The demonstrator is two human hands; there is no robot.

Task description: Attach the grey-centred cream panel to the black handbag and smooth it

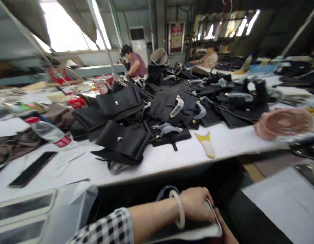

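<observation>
Pale-edged dark piece [197, 233] lies under the hands on the wearer's side of the table [157, 171], short of its front edge; whether it is a whole bag or one part cannot be told. The left hand [197, 205] has its fingers bent over the piece's upper rim and seems to pinch it there, thumb hidden. The right hand [224, 225] meets the far end from the other side, mostly covered, so I cannot tell how firmly it grips.

Beyond the front edge, black bags [169, 105] lie heaped across the middle of the table, with a phone [32, 169] towards the front left corner and a fan [286, 123] at the right.

The step in hand looks like steadying and handling that rim; the next move probably calls for an even hold from both hands, without creasing the edge.
</observation>
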